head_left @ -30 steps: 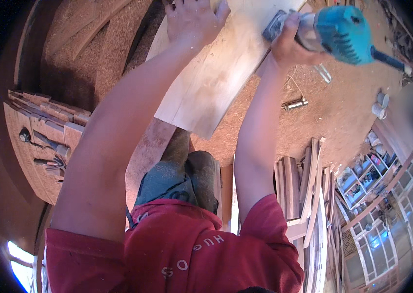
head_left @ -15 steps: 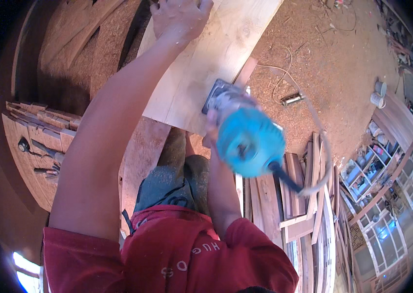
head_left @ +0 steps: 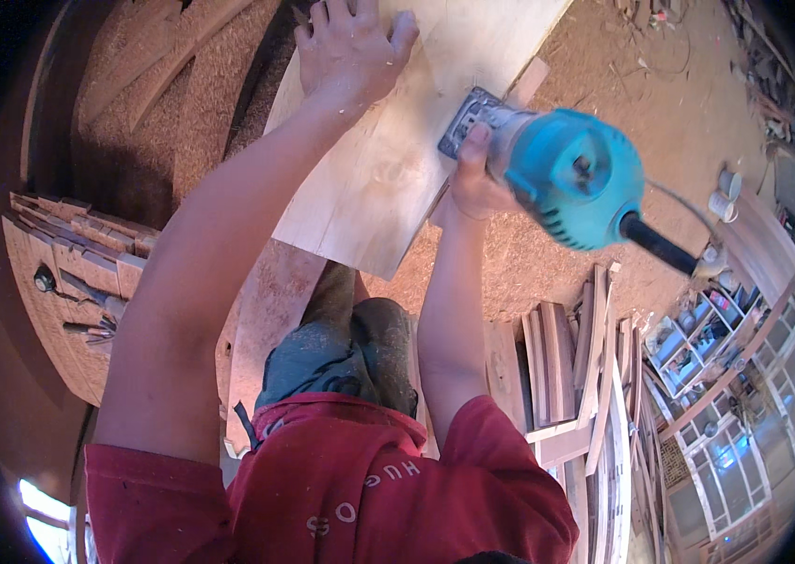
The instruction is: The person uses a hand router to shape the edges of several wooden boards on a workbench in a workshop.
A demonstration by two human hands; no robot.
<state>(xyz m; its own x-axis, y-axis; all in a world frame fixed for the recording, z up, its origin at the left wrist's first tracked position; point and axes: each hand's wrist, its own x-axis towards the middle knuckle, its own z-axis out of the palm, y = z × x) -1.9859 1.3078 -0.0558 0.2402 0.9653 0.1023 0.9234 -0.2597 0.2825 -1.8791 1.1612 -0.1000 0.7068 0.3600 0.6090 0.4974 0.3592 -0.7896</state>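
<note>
A pale wooden board (head_left: 360,202) slants away from me, its near end above my legs. My left hand (head_left: 352,52) lies on its far left part with fingers spread, pressing on the surface. In my right hand (head_left: 478,179) is a teal handheld trim router (head_left: 576,169), gripped around its body below the motor housing. The router's dark square base (head_left: 472,120) rests at the board's right edge, with the tool leaning to the right. Its bit is hidden. A thick black cord sleeve (head_left: 665,246) runs from the housing's end.
A reddish strip of wood (head_left: 529,83) sticks out past the board's right edge. Hand tools (head_left: 87,287) lie on a wooden surface at left. Stacked planks (head_left: 552,362) stand at lower right, near a divided tray (head_left: 698,338). Sawdust covers the floor (head_left: 661,113).
My right hand has moved the router away from me and to the right along the board's edge. The cord has swung right with it. My left hand stays nearly in place.
</note>
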